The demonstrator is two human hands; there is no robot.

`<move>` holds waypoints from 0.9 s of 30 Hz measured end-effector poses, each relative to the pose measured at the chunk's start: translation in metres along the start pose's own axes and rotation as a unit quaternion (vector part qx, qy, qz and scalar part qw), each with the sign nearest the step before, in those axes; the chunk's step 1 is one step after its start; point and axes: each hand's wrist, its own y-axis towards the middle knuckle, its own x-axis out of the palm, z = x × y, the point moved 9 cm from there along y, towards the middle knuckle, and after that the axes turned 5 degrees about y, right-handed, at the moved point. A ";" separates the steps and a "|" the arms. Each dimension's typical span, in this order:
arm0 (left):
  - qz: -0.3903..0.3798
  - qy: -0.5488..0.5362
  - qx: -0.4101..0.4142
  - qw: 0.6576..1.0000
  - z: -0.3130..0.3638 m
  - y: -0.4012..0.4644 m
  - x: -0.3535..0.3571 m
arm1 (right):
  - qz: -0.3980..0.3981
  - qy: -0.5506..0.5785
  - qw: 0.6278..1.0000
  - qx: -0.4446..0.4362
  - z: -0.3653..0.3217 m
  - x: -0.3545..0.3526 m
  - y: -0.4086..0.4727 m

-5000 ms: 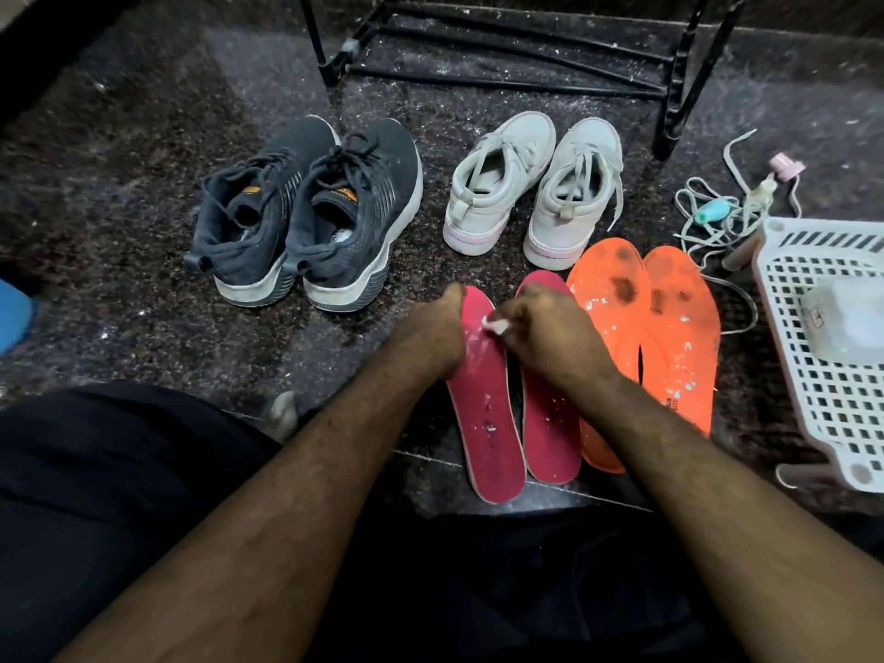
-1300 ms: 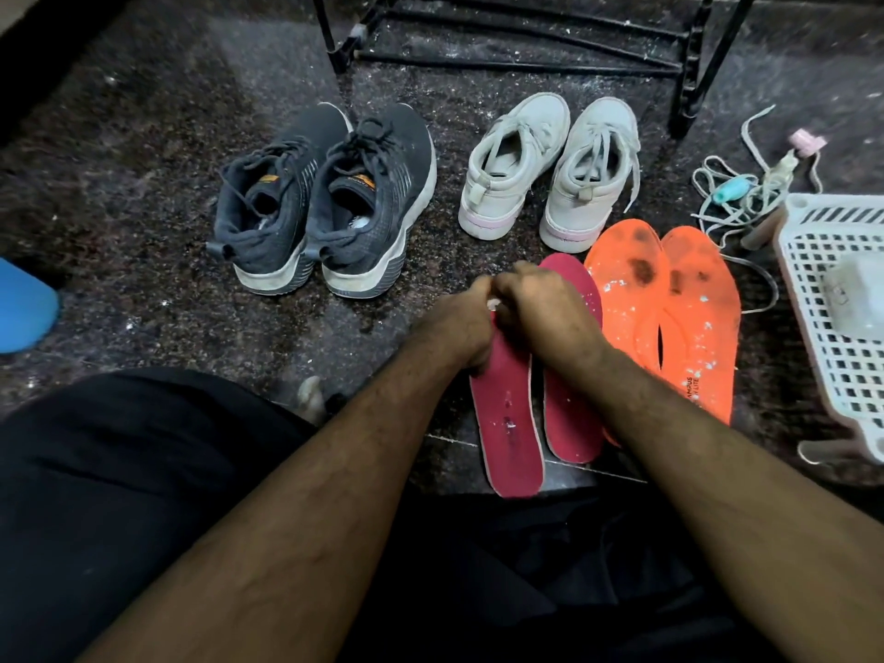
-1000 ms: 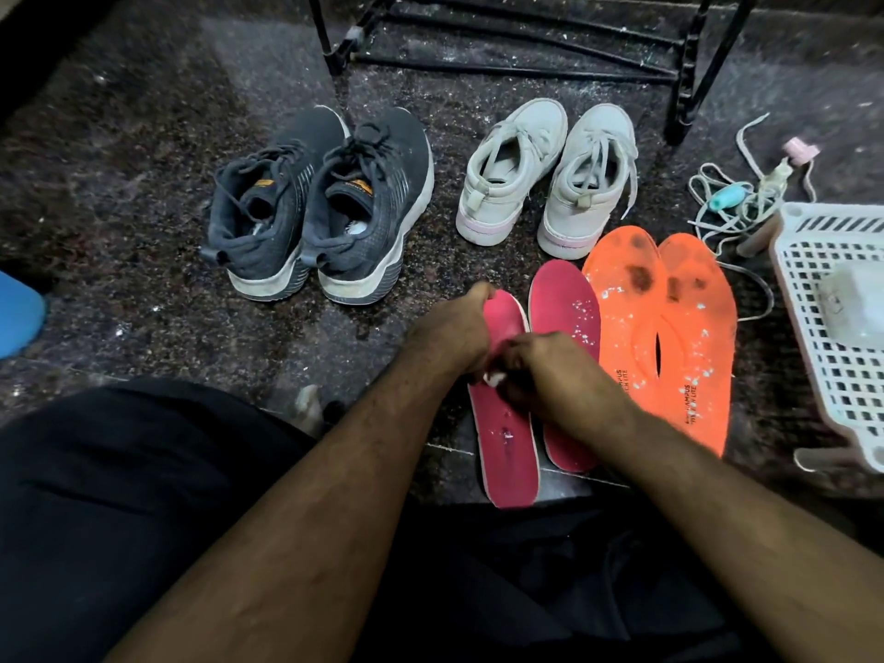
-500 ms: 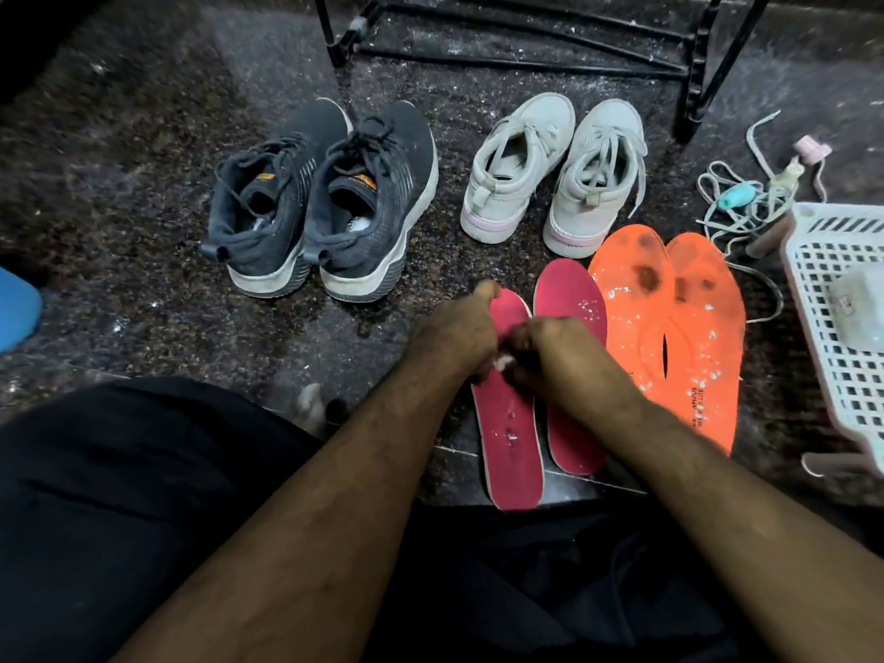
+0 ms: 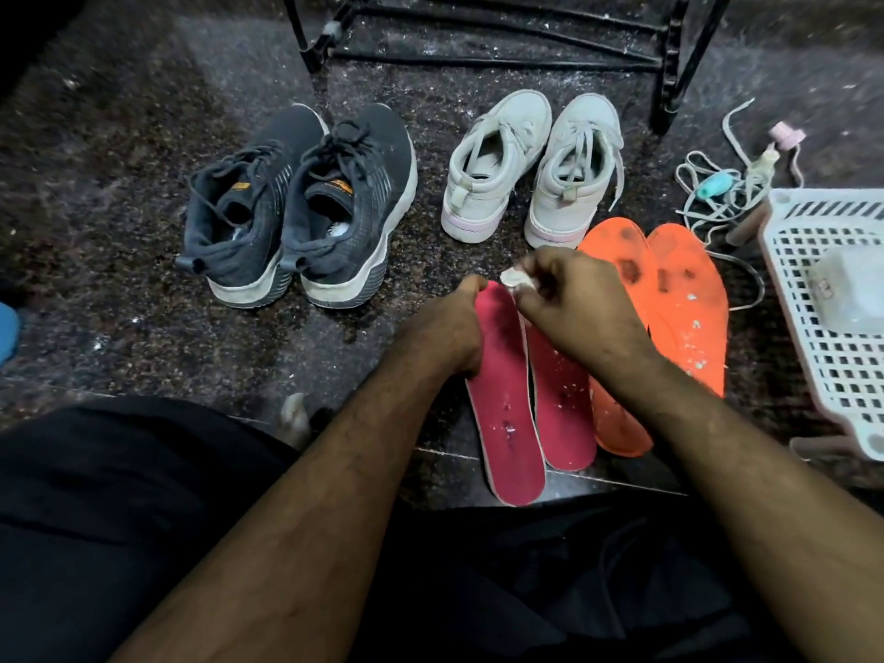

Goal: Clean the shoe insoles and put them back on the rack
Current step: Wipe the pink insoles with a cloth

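Two pink insoles lie side by side on the dark floor, the left pink insole (image 5: 507,413) and the right pink insole (image 5: 562,413). My left hand (image 5: 442,330) holds the left edge of the left one near its toe end. My right hand (image 5: 574,303) pinches a small white wad (image 5: 513,279) just above that toe end and covers the top of the right pink insole. Two orange insoles (image 5: 689,318), stained dark and flecked white, lie to the right. The black metal rack (image 5: 478,45) stands at the back.
A pair of dark grey sneakers (image 5: 301,208) and a pair of white sneakers (image 5: 531,165) stand on the floor beyond the insoles. A white slotted basket (image 5: 832,361) holding a pale container sits at the right. Loose laces and small bottles (image 5: 717,193) lie behind it.
My right hand has moved the white wad up along the left pink insole from its middle to the toe end. My left hand stays on that insole's edge.
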 end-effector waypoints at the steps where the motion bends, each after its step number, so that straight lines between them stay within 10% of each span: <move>1: 0.001 -0.002 0.005 1.000 0.001 0.000 -0.001 | -0.021 0.018 1.000 0.010 0.000 0.005 0.001; 9: 0.016 0.007 0.002 1.000 -0.006 0.002 -0.002 | -0.451 -0.020 0.892 0.014 -0.008 0.073 -0.035; 13: 0.042 -0.005 -0.006 0.999 -0.005 0.003 -0.008 | -0.151 -0.022 0.988 -0.009 -0.003 0.042 0.000; 21: 0.071 -0.139 -0.069 0.985 -0.013 -0.008 -0.025 | -0.033 -0.073 0.996 -0.027 -0.002 0.020 0.015; 27: 0.034 -0.448 -0.026 0.893 0.001 -0.029 -0.037 | -0.029 0.176 0.980 0.084 0.002 0.006 -0.012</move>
